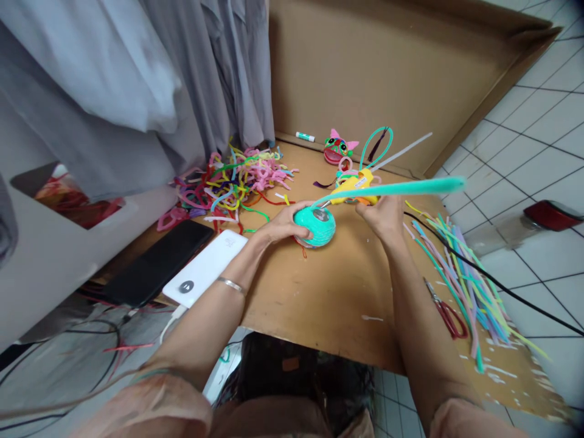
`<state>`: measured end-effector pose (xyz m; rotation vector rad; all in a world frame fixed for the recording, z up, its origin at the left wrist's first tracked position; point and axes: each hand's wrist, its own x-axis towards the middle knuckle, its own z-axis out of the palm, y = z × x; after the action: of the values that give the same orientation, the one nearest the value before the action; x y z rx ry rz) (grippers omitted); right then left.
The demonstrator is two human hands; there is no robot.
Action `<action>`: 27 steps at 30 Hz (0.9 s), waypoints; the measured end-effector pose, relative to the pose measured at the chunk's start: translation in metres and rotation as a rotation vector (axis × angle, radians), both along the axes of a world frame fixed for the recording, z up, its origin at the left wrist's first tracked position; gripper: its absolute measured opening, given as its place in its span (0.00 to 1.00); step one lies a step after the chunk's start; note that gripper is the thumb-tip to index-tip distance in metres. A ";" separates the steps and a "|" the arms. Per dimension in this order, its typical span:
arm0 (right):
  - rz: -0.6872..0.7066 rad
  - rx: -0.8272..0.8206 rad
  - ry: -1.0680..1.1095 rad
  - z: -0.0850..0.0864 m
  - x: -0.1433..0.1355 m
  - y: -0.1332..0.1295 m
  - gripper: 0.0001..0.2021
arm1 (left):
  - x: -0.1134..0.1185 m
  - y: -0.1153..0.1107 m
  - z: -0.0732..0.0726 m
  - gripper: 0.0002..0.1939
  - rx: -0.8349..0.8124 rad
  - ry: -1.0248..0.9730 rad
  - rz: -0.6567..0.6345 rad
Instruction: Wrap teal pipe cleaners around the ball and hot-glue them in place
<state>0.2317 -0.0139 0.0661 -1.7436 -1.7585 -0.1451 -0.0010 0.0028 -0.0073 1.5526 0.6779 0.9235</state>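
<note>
A round ball wrapped in turquoise pipe cleaner (325, 231) is held by my left hand (287, 224), its fingers curled on the ball's left side. A dark round patch shows on top of the ball. My right hand (381, 214) is wrapped round a yellow glue gun (353, 186), whose metal nozzle reaches the top of the ball. A loose turquoise pipe cleaner (410, 187) runs from the ball up and to the right, passing in front of the gun. A glue stick (406, 149) sticks out behind the gun.
Tangled coloured pipe cleaners (237, 182) lie at the back left, near a black phone (159, 261) and white power bank (205, 267). Red-handled scissors (449, 316), straight pipe cleaners (474, 280) and a black cable (493, 278) are at right. A small decorated head (337, 148) stands behind.
</note>
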 end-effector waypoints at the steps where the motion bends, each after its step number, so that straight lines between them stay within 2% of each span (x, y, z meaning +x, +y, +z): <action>1: -0.033 -0.028 0.032 -0.003 0.003 -0.003 0.13 | 0.000 0.000 0.000 0.43 0.002 0.006 0.005; 5: -0.181 -0.105 0.080 -0.034 0.023 -0.021 0.16 | 0.000 -0.001 -0.002 0.42 0.002 0.016 0.014; 10: -0.235 -0.178 -0.113 -0.080 0.051 -0.042 0.19 | 0.001 -0.001 -0.002 0.41 -0.002 0.055 0.009; 14: -0.284 -0.270 -0.286 -0.093 0.053 -0.047 0.20 | 0.001 -0.003 0.003 0.43 0.001 0.065 0.036; 18: -0.346 -0.235 -0.412 -0.082 0.038 -0.053 0.25 | 0.002 -0.002 0.003 0.45 -0.022 0.039 0.032; 20: -0.288 -0.144 -0.394 -0.069 0.024 -0.057 0.26 | 0.002 0.000 0.001 0.45 -0.012 0.037 0.033; 22: -0.101 -0.009 -0.247 -0.053 0.005 -0.058 0.26 | 0.002 0.001 0.001 0.45 0.000 0.044 0.033; 25: 0.246 0.111 0.127 -0.028 -0.030 -0.054 0.23 | 0.002 0.001 0.001 0.44 0.014 0.058 0.035; 27: 0.360 0.133 0.309 -0.017 -0.051 -0.047 0.19 | 0.002 0.000 0.003 0.42 0.031 0.069 0.039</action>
<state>0.1810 -0.0611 0.0495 -1.2548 -1.7531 0.1509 0.0012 0.0029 -0.0048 1.6103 0.7480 0.9162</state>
